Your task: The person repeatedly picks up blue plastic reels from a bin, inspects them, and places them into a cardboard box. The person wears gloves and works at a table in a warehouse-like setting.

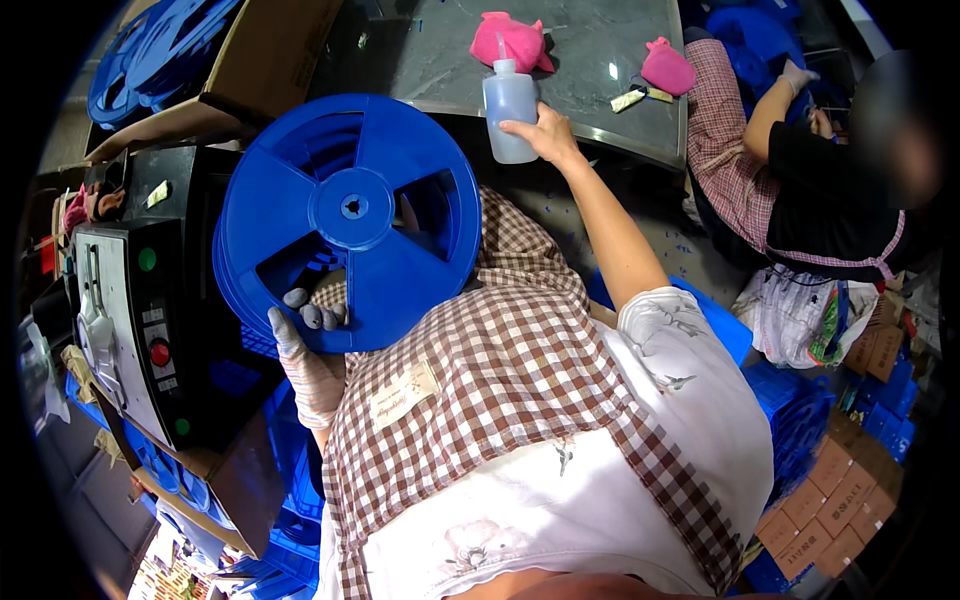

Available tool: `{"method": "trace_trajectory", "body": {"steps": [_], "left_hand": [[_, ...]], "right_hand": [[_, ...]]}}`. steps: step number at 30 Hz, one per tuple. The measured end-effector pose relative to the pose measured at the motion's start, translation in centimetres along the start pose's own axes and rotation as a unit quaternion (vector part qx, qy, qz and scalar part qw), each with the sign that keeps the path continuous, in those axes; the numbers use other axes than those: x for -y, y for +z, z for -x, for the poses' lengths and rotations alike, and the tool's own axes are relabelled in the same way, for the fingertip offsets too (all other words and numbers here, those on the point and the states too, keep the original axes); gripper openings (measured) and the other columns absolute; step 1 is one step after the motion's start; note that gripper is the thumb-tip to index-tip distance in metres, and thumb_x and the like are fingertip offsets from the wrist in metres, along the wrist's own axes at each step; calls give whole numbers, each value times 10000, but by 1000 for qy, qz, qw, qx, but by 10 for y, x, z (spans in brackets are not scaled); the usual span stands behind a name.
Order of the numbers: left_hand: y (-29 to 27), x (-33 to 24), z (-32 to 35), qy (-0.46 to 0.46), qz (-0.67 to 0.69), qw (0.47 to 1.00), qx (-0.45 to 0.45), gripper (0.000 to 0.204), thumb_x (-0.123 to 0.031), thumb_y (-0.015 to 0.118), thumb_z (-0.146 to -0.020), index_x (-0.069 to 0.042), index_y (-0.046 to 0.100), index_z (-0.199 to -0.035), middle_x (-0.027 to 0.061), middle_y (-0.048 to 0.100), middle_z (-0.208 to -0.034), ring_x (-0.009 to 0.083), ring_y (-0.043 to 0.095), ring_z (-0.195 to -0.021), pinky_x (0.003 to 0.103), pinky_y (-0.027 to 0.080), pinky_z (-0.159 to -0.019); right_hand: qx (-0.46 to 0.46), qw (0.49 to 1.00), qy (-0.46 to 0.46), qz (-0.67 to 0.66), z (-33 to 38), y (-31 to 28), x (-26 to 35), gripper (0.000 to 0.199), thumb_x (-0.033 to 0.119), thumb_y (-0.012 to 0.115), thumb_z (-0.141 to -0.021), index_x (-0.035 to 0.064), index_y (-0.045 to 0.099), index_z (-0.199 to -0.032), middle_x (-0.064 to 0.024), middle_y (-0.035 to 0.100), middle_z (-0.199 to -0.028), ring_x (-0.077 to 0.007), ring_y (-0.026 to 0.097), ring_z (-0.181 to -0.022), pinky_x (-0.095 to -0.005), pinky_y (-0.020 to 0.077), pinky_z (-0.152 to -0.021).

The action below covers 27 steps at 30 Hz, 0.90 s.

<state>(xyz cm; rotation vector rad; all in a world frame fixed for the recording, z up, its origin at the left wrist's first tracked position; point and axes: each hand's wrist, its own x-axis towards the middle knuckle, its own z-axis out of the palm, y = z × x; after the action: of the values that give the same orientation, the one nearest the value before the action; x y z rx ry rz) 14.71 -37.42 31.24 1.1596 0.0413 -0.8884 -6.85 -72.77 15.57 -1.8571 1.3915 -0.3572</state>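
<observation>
My left hand [308, 345], in a pale glove with grey fingertips, grips a large round blue plastic reel [345, 215] through one of its cut-outs and holds it upright over my checked apron. My bare right hand [545, 132] reaches forward and is closed around a translucent squeeze bottle with a nozzle [508, 103], which stands at the edge of a grey table [585, 55].
Two pink cloths [512, 40] lie on the table, near a small yellow tool [630, 98]. A black and white machine with coloured buttons [135, 310] stands at my left. Cardboard boxes hold more blue reels [150, 50]. Another person [810, 180] sits at the right.
</observation>
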Motion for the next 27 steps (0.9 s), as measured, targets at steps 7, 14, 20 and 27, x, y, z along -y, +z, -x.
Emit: {"method": "trace_trajectory", "body": {"steps": [7, 14, 20, 27], "left_hand": [[-2, 1, -3, -12, 29, 999, 16, 490, -486, 670, -855, -92, 518, -1104, -46, 464, -723, 90, 494, -695, 283, 481, -809], [-2, 0, -8, -16, 27, 999, 23, 498, -495, 647, -866, -80, 508, -1103, -38, 445, -730, 99, 472, -689, 301, 479, -807], [-4, 2, -6, -2, 1, 1000, 4, 548, -517, 610, -883, -40, 487, -1125, -23, 411, -723, 120, 448, -678, 353, 482, -838], [-3, 4, -2, -22, 17, 999, -18, 485, -483, 664, -862, -104, 511, -1123, -48, 450, -722, 102, 480, -720, 297, 469, -797]], "right_hand": [[-15, 999, 22, -45, 24, -24, -25, 715, 563, 744, -632, 56, 649, -1127, -185, 682, -1063, -313, 649, -1017, -378, 491, -880], [28, 998, -2, 48, 13, -4, -2, 756, 592, 733, -630, 27, 636, -1123, -217, 668, -1066, -352, 640, -1013, -403, 484, -889], [22, 1000, 3, 12, -3, 3, 14, 785, 593, 721, -627, -31, 625, -1093, -250, 659, -1060, -365, 636, -1018, -403, 482, -896], [11, 998, 47, 29, 43, -29, -23, 778, 623, 722, -621, 14, 635, -1097, -221, 662, -1076, -354, 634, -1021, -409, 480, -880]]}}
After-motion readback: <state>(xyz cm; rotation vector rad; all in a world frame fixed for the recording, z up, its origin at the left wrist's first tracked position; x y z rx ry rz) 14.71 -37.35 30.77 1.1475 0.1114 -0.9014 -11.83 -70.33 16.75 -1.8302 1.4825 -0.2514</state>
